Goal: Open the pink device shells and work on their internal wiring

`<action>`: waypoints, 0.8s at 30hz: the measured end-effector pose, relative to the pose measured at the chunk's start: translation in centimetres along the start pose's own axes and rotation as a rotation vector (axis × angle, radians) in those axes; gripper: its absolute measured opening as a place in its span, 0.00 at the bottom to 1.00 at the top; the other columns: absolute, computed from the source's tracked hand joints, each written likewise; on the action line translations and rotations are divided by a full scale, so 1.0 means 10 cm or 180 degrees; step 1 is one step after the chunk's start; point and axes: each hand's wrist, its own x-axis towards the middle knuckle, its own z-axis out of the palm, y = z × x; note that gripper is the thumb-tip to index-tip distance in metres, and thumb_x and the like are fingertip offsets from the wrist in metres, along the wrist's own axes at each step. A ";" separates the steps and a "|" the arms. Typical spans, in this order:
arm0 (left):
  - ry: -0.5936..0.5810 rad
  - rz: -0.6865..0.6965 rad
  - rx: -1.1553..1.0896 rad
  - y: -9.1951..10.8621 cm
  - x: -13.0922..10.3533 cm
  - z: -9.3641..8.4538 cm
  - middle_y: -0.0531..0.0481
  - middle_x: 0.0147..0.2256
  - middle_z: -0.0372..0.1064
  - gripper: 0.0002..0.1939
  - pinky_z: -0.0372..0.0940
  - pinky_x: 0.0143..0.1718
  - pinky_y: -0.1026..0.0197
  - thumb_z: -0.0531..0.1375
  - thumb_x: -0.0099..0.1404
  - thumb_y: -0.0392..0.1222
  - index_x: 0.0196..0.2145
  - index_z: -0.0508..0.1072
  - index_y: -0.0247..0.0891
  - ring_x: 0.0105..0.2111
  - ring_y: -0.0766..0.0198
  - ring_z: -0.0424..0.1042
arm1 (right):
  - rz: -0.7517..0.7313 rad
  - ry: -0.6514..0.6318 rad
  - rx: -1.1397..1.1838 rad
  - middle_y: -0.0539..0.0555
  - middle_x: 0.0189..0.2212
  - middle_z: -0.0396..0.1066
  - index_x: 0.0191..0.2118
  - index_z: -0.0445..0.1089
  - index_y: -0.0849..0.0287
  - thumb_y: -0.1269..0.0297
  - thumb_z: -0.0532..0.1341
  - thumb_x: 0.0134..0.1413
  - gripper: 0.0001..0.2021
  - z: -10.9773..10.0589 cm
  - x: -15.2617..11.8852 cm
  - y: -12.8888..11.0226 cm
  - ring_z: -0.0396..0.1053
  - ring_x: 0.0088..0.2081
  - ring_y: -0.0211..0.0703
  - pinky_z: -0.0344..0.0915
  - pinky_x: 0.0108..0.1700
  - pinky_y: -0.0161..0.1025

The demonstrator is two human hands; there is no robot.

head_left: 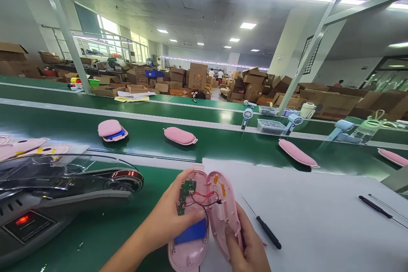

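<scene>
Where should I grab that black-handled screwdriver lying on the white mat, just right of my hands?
Take the screwdriver by its black handle, the thick end nearest you, coming down from above with the right hand, which is closest. It lies flat on the white mat with its thin shaft angled up and to the left, towards the opened pink casing, so the handle is likely the only part wide enough for the fingers to pinch.

No legible text, label or number anywhere

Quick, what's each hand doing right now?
Left hand: closed on the pink shell half with battery.
Right hand: closed on the other pink shell half.
</scene>
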 end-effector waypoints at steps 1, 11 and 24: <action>0.0122 0.0020 0.0102 -0.02 0.01 0.01 0.46 0.57 0.62 0.34 0.58 0.58 0.53 0.61 0.53 0.40 0.57 0.58 0.43 0.57 0.55 0.62 | -0.0019 0.0012 -0.0025 0.56 0.56 0.65 0.57 0.64 0.57 0.45 0.52 0.60 0.27 0.00 0.00 0.00 0.63 0.57 0.49 0.65 0.54 0.35; 0.0810 -0.0207 0.0925 -0.10 0.01 0.08 0.45 0.53 0.67 0.31 0.64 0.52 0.49 0.56 0.58 0.46 0.59 0.57 0.43 0.51 0.53 0.68 | -0.0283 0.0019 -0.0136 0.54 0.54 0.68 0.57 0.64 0.55 0.50 0.52 0.62 0.23 0.05 -0.02 -0.03 0.66 0.55 0.46 0.65 0.53 0.33; 0.1002 -0.0149 0.1013 -0.13 -0.01 0.12 0.48 0.48 0.70 0.31 0.68 0.45 0.54 0.58 0.57 0.49 0.58 0.59 0.48 0.43 0.55 0.72 | -0.0471 -0.0263 -0.0199 0.55 0.53 0.68 0.57 0.63 0.55 0.51 0.47 0.64 0.22 0.09 0.00 -0.19 0.69 0.51 0.45 0.67 0.49 0.32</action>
